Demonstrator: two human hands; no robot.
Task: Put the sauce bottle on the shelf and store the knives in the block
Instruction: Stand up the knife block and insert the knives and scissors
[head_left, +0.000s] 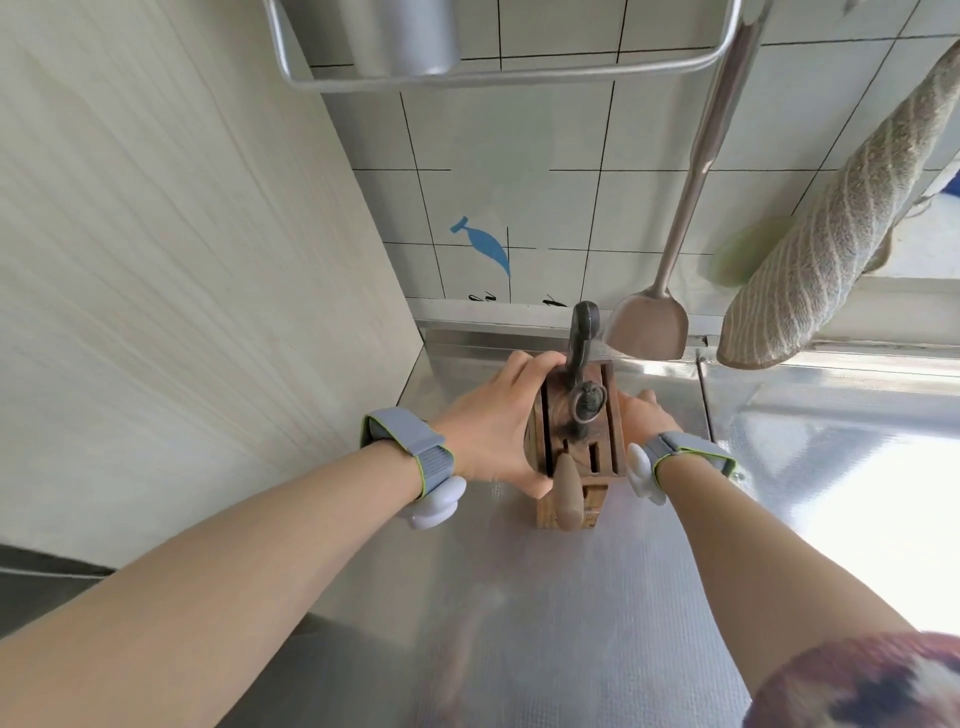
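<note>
Both forearms reach forward over the steel counter (519, 597), each with a grey wrist strap. Left hand (488, 431) wraps the left side of the wooden knife block (576, 457), fingers curled onto its top edge. Right hand (641, 415) presses flat on the block's right side, fingers mostly hidden behind it, so I cannot tell how far they curl.

Block stands on the counter near the back wall. Dark scissors (582, 374) stick up from its top slots, and a wooden knife handle (569, 488) pokes out of the front slot, so at least one knife looks stored. No sauce bottle in view; cannot tell if it's on the shelf rail (519, 73) overhead.

Risks, as judgement: the counter looks slick, so the block could slide or tip if pushed unevenly. Left fingers sit close to the scissors, so a pinch or nick is possible. Hanging spatula (649, 322) just behind could get knocked if the block lifts.
</note>
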